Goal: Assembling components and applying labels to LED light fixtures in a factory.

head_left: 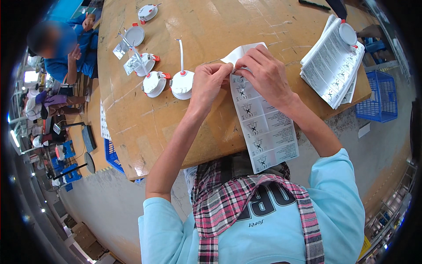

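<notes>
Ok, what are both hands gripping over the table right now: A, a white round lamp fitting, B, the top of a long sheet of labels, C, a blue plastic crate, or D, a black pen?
B: the left hand and right hand pinch the top of the long label sheet, which hangs down over the table edge.

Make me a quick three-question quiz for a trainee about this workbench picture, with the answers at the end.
1. True or false: both the left hand and the right hand pinch the top of the label strip.
2. Where does the stack of label sheets lie? A) the table's far right B) the floor C) the blue basket
3. Fill in: a round white lamp rests on the ____.

Key: 1 true; 2 A; 3 stack of label sheets.
</notes>
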Motion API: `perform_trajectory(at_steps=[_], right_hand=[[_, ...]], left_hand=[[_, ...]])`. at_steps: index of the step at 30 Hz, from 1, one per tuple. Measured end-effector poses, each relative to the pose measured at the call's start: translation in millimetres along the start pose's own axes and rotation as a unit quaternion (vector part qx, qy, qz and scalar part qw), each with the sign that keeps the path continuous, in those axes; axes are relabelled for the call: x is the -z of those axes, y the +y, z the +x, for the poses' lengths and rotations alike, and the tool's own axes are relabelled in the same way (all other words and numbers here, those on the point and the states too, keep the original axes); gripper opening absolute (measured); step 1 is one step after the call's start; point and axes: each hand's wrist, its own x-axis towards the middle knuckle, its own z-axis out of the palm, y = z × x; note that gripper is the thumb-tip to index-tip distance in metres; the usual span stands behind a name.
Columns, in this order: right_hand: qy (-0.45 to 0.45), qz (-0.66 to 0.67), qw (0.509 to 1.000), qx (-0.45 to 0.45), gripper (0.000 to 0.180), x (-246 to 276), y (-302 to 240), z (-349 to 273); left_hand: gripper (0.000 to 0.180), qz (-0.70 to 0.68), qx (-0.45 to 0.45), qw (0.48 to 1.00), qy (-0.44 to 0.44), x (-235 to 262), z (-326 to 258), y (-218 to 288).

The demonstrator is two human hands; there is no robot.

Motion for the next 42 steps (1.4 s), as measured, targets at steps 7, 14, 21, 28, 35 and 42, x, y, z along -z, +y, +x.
perform_trajectory(at_steps=[7, 14, 21, 28, 35, 42], right_hand=[[-0.016, 0.018, 1.0, -0.007, 0.016, 0.3, 5.3, 0.1], [-0.015, 0.034, 0.999, 0.016, 0.017, 0.8, 8.3, -2.6], [0.013, 0.081, 0.996, 0.025, 0.019, -1.1, 9.9, -1.7], [0.02, 0.078, 0.994, 0.074, 0.021, -0.7, 18.9, -6.7], [0.049, 0.075, 0.996, 0.014, 0.017, 0.6, 11.1, -3.6], [0.05, 0.071, 0.996, 0.02, 0.016, -3.5, 13.3, -7.6]], left_hand=[[0.026, 0.023, 0.005, 1.0, -0.006, 0.3, 3.0, 0.8], [0.026, 0.01, 0.002, 1.0, -0.02, 0.4, 3.6, 2.2], [0.027, -0.01, 0.003, 0.999, -0.03, 0.8, 5.3, 3.3], [0.028, -0.041, 0.012, 0.998, -0.05, 6.8, 6.9, 6.1], [0.028, -0.053, 0.007, 0.997, -0.055, 3.7, 6.0, 6.2], [0.026, -0.035, 0.001, 0.998, -0.046, 3.2, 5.7, 4.9]])
